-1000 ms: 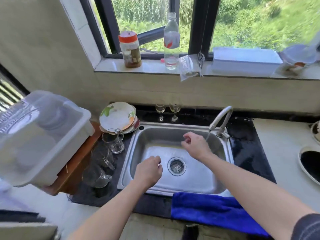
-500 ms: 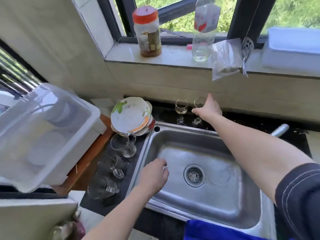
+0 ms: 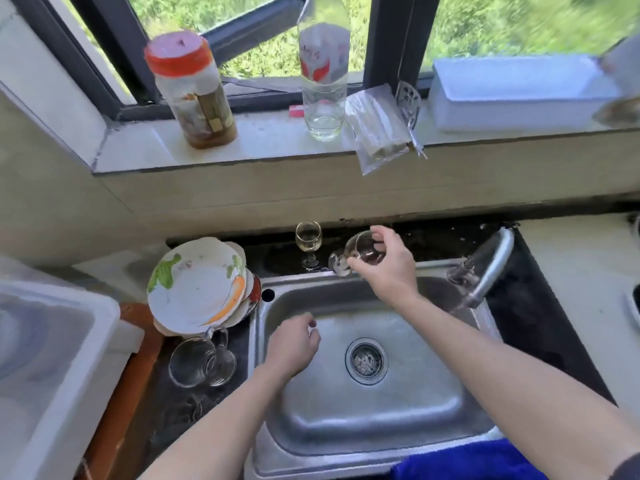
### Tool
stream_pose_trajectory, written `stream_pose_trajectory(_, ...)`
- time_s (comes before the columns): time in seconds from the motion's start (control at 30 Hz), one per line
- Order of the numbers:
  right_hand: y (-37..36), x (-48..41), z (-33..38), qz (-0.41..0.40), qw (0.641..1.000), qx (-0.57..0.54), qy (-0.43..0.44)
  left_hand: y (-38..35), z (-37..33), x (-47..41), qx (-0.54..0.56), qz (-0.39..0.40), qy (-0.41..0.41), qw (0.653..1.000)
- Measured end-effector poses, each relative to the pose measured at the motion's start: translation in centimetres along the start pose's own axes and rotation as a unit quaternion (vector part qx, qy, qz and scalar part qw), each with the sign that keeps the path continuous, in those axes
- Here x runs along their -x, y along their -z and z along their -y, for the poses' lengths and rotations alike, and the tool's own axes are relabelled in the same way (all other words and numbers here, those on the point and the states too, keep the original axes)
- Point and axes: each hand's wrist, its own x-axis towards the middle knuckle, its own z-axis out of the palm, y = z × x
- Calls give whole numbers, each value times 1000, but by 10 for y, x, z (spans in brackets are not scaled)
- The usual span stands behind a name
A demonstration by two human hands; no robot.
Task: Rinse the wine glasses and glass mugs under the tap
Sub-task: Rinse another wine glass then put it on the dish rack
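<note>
My right hand (image 3: 388,265) grips a wine glass (image 3: 356,254) by its bowl, tipped on its side over the back edge of the steel sink (image 3: 363,420). A second wine glass (image 3: 308,239) stands upright on the dark counter behind the sink, just left of the held one. My left hand (image 3: 292,344) hovers over the sink's left part, fingers loosely curled, holding nothing. A glass mug (image 3: 201,362) sits on the dark counter left of the sink, with another faint glass below it. The tap (image 3: 485,268) reaches in from the sink's back right corner; no water is visible.
Stacked plates (image 3: 201,289) lie at the sink's back left. A white plastic bin (image 3: 45,368) stands at far left. A blue cloth (image 3: 464,462) hangs on the sink's front edge. The windowsill holds a jar (image 3: 194,91), a bottle (image 3: 323,71) and a white box (image 3: 512,88).
My right hand went from the tap to the wine glasses behind the sink, took hold of the right one and lifted it tilted. The view moved closer.
</note>
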Motion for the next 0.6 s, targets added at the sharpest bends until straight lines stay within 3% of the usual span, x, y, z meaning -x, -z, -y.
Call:
stream_pose_trajectory(0.1, 7, 40, -12, 10, 997, -57, -52, -2, -1, -17, 72, 16, 45, 996)
stream_pose_trajectory(0.17, 8, 65, -31, 7, 989, -95, -117, -8, -6, -24, 178, 50, 88, 979)
stream_pose_trajectory(0.33, 19, 96, -83, -32, 944, -161, -287, -37, -38, -16, 381, 201, 195, 881)
stream_pose_trajectory(0.5, 45, 87, -101, -50, 935, -174, -305, -61, -69, -12, 499, 226, 234, 803)
stream_pose_trajectory(0.6, 54, 77, -104, -35, 936, -182, -299, -69, -78, -17, 540, 205, 246, 778)
